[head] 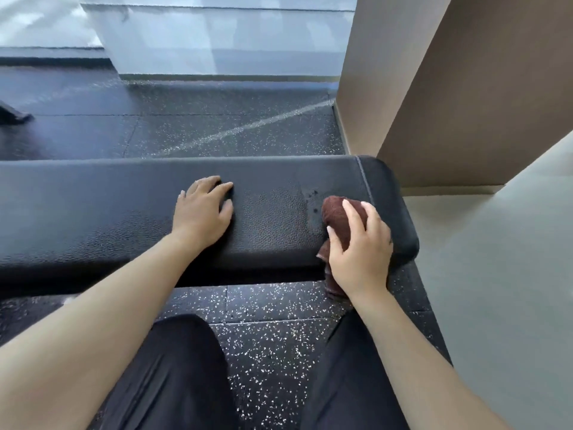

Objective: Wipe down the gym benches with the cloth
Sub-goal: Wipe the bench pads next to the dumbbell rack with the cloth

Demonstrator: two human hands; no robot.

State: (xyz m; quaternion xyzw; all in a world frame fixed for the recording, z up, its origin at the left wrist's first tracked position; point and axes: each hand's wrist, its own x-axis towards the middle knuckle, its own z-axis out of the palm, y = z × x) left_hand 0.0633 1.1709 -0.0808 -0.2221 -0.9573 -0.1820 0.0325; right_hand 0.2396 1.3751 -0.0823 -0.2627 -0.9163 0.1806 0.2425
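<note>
A black padded gym bench runs across the view from the left edge to a rounded right end. My left hand lies flat on its top, fingers spread, holding nothing. My right hand presses a bunched dark-brown cloth against the bench near its right end. Part of the cloth hangs down past the front edge below my wrist. A few dark wet spots show on the pad just left of the cloth.
Black speckled rubber flooring lies under and beyond the bench. A brown pillar stands at the right, with pale floor beside it. A glass wall is at the back. My dark-trousered knees are below.
</note>
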